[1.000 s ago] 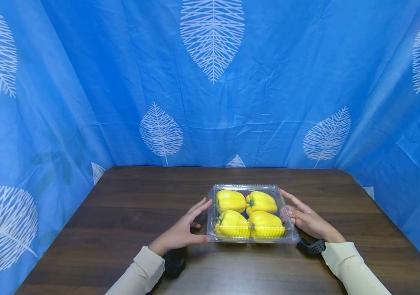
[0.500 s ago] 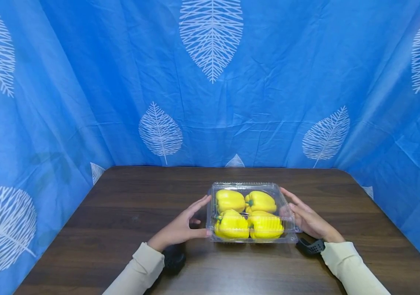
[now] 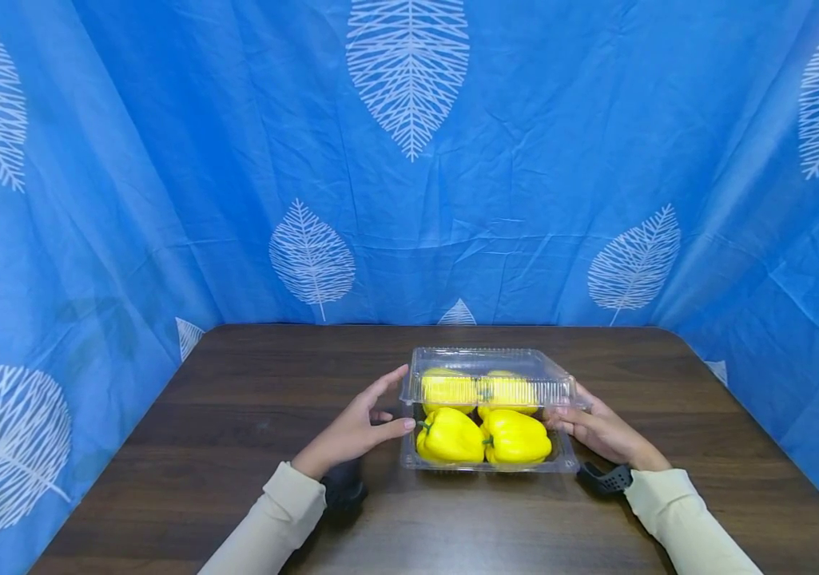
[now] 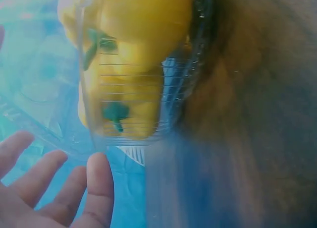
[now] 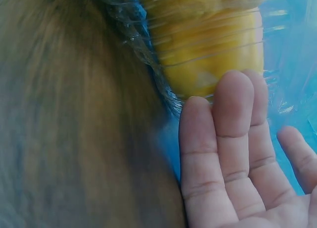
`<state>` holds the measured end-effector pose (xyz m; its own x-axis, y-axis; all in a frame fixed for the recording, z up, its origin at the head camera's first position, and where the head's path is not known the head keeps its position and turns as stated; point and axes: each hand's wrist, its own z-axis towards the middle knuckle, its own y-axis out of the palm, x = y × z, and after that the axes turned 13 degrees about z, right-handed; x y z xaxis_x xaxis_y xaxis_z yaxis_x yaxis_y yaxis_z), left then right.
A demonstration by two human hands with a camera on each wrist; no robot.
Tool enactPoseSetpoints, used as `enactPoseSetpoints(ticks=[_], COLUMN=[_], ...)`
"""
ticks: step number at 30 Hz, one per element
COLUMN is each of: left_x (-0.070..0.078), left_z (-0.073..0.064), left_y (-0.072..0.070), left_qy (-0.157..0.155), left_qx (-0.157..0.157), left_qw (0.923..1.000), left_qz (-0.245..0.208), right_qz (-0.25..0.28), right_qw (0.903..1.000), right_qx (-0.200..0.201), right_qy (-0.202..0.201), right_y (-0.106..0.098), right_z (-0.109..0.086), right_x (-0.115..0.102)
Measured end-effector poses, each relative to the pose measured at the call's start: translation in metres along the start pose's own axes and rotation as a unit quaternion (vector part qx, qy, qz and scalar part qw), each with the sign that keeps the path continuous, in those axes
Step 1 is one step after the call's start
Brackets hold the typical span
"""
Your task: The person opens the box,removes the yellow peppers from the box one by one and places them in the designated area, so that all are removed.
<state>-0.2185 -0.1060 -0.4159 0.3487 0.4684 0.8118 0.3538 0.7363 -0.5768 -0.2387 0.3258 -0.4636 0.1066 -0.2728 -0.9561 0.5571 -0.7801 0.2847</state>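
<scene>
A clear plastic clamshell container (image 3: 488, 466) on the table holds several yellow bell peppers (image 3: 455, 437). Its lid (image 3: 481, 362) stands partly raised, tilted up at the front and joined at the back. At the left side is my left hand (image 3: 351, 435), thumb and index finger spread near the box's edge; in the left wrist view its fingers (image 4: 100, 176) look straight, one tip at the plastic. Along the right wall lies my right hand (image 3: 610, 435); the right wrist view shows its straight fingers (image 5: 233, 104) against the ribbed side. Exact thumb contact with the lid is unclear.
The dark wooden table (image 3: 294, 367) extends around the container on all sides. A blue cloth (image 3: 524, 160) with white leaf prints hangs behind it and at both sides. Black straps (image 3: 606, 479) sit at the wrists, below pale sleeves.
The lid's front edge has risen from the container's front rim, uncovering the front peppers. Both hands stay at the sides, with the left index finger moving slightly upward.
</scene>
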Motion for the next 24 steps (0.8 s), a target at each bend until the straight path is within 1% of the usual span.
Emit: enactPoseSetpoints(ticks=[1,3,5,8,15,22,24], left_x=[0.001,0.003,0.004,0.005,0.009,0.007,0.006], left_z=[0.001,0.003,0.005,0.009,0.02,0.03,0.032], left_y=[0.0,-0.001,-0.002,-0.003,-0.007,-0.009,-0.01], left_qy=[-0.001,0.004,0.011,0.017,0.0,-0.005,-0.005], left_qx=[0.003,0.008,0.012,0.017,0.037,0.059,0.059], left_qw=[1.0,1.0,0.9999,0.9997,0.999,0.9982,0.9982], left_qz=[0.002,0.003,0.005,0.008,0.026,0.011,0.011], right_qz=[-0.007,-0.026,-0.032,-0.025,-0.023,-0.02,-0.022], right_qw=[0.9999,0.9996,0.9994,0.9992,0.9991,0.9986,0.9985], right_qx=[0.007,0.007,-0.011,-0.026,-0.029,-0.04,-0.04], right_qy=[0.005,0.008,-0.002,-0.018,-0.021,-0.029,-0.03], right_y=[0.0,0.001,0.0,-0.001,-0.002,-0.005,-0.005], right_z=[0.0,0.001,0.001,0.001,0.001,0.0,0.0], right_x=[0.0,0.0,0.001,0.002,0.003,0.004,0.004])
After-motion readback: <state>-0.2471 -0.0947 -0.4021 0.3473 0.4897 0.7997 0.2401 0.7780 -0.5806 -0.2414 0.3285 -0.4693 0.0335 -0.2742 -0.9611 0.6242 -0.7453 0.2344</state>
